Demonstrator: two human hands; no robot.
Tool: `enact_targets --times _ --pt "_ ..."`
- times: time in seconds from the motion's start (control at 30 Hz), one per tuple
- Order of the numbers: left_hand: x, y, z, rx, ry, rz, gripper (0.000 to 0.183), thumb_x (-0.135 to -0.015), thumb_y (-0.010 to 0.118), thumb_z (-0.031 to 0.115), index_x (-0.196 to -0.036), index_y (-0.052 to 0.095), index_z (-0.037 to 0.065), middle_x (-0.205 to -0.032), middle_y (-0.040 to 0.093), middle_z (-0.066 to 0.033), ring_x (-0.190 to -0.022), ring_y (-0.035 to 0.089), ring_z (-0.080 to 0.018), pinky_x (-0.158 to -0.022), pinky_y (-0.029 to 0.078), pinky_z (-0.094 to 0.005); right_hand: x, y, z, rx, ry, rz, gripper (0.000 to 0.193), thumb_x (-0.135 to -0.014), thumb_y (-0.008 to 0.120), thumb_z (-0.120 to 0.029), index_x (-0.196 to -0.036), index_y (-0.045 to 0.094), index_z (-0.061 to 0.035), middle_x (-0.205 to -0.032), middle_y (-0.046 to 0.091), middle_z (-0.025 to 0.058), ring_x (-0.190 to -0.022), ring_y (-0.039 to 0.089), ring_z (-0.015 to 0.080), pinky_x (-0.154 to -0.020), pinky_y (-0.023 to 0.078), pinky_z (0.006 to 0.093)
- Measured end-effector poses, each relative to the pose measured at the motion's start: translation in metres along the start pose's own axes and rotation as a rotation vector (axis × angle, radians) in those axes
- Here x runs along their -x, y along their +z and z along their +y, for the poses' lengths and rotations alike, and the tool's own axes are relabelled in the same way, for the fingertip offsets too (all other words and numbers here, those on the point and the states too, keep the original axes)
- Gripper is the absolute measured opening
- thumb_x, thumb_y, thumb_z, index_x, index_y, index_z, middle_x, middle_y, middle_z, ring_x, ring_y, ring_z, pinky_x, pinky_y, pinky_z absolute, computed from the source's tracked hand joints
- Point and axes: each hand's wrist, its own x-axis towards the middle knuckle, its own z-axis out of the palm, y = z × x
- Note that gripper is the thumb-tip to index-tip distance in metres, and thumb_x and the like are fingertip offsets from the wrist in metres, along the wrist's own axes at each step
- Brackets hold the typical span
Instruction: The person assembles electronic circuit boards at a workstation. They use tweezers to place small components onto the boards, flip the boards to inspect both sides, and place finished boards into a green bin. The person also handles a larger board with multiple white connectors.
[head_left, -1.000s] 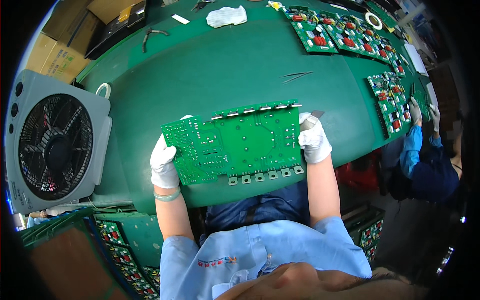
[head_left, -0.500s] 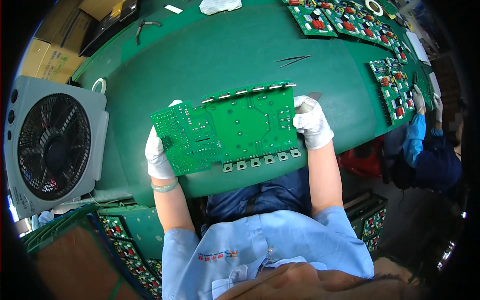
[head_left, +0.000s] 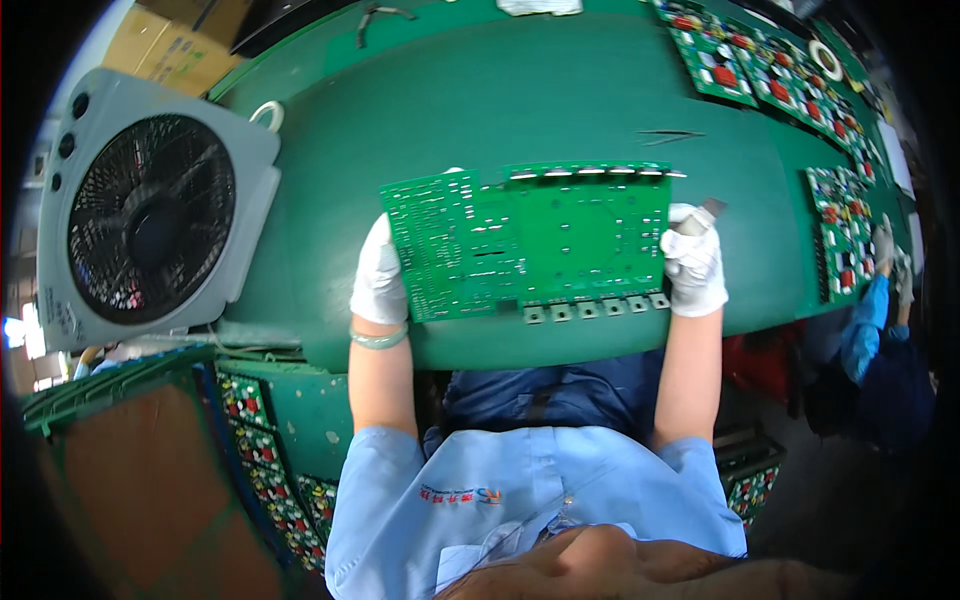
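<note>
A green circuit board is held up over the near part of the table, its solder side facing me. Metal-tabbed components stick out along its near edge, and another row lines the far edge. My left hand, in a white glove, grips the board's left edge; some fingers are hidden behind it. At the right edge, my gloved right hand is closed on the board. A short flat metal blade also juts from between the right hand's fingers; its handle is mostly covered.
A grey box fan stands at the left. Dark tweezers lie on the green table beyond the board. Populated circuit boards sit along the right. Another person's gloved hands are at the far right. Cardboard boxes stand back left.
The whole view has shifted, so the fan and table things appear farther right. The circuit board looks more level now, still between both hands. The blade remains in my right hand.
</note>
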Motion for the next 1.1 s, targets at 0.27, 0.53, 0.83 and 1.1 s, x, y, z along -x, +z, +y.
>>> enact_targets --times 0.27,0.53,0.83,1.1 --pt "0.004 0.000 0.000 -0.117 0.077 0.050 0.078 -0.083 0.076 0.057 -0.133 0.055 0.000 -0.123 0.066 -0.0068 -0.109 0.064 -0.0156 -0.092 0.054 -0.0323 -0.010 -0.001 0.004 0.092 -0.007 0.063 0.023 -0.084 0.071 -0.005 -0.105 0.069 0.0043 -0.083 0.071 0.0069 -0.047 0.045 0.0017 -0.042 0.031 0.0179" --pt "0.003 -0.006 -0.003 -0.173 0.016 0.091 0.096 -0.071 0.079 0.068 -0.133 0.054 -0.002 -0.125 0.065 -0.0074 -0.111 0.064 -0.0167 -0.094 0.054 -0.0340 -0.013 -0.004 0.004 0.040 0.032 0.074 0.023 -0.087 0.069 -0.001 -0.108 0.067 0.0072 -0.084 0.070 0.0075 -0.045 0.045 0.0022 -0.042 0.032 0.0178" --pt "0.003 -0.003 -0.004 -0.108 0.079 0.064 0.075 -0.084 0.076 0.053 -0.131 0.056 -0.001 -0.123 0.066 -0.0092 -0.108 0.065 -0.0178 -0.093 0.055 -0.0347 -0.015 0.001 0.002 0.075 0.049 0.072 0.028 -0.086 0.070 -0.004 -0.113 0.068 0.0068 -0.084 0.069 0.0055 -0.046 0.044 0.0014 -0.042 0.030 0.0182" --pt "0.001 -0.008 -0.007 -0.021 0.073 0.018 0.053 -0.095 0.068 0.039 -0.129 0.057 0.000 -0.121 0.067 -0.0100 -0.105 0.067 -0.0188 -0.090 0.057 -0.0357 -0.014 0.002 0.004 0.145 0.024 0.093 0.029 -0.086 0.072 -0.007 -0.113 0.069 0.0053 -0.085 0.070 0.0041 -0.046 0.043 0.0001 -0.042 0.029 0.0182"
